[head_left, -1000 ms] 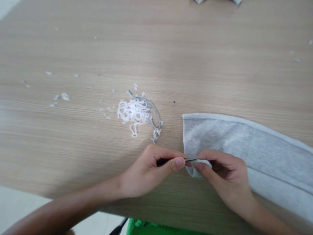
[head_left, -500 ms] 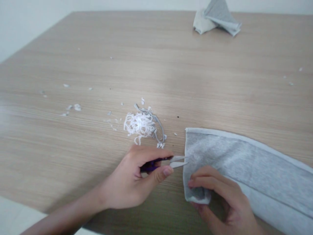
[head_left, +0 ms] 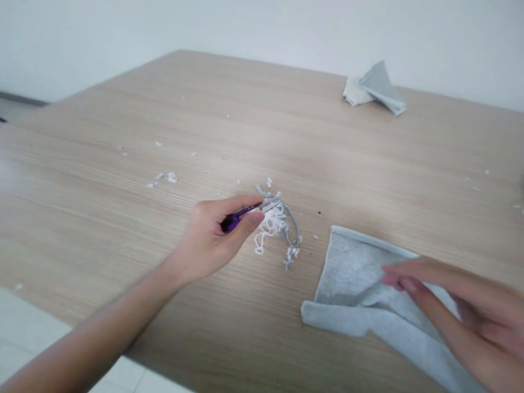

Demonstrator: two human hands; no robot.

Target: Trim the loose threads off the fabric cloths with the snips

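My left hand grips purple-handled thread snips, their blades close together and pointing right, over a tangle of white thread. A grey cord curls beside the tangle, with small white and grey scraps near its lower end. At the lower right lies a light grey fabric piece with pale edges, its near side folded over. My right hand, slightly blurred, is over the fabric with thumb and fingertips pinched together. Whether anything is between those fingertips I cannot make out.
Folded grey and cream cloth pieces stand near the back edge of the wooden table, close to the wall. Small lint scraps are scattered at the left, with others at the far right. A pale floor shows at lower left.
The snips have moved from the fabric's left edge up over the thread tangle. My right hand has let go of the fabric's corner and shifted right; the near edge now lies folded. The view has tilted up.
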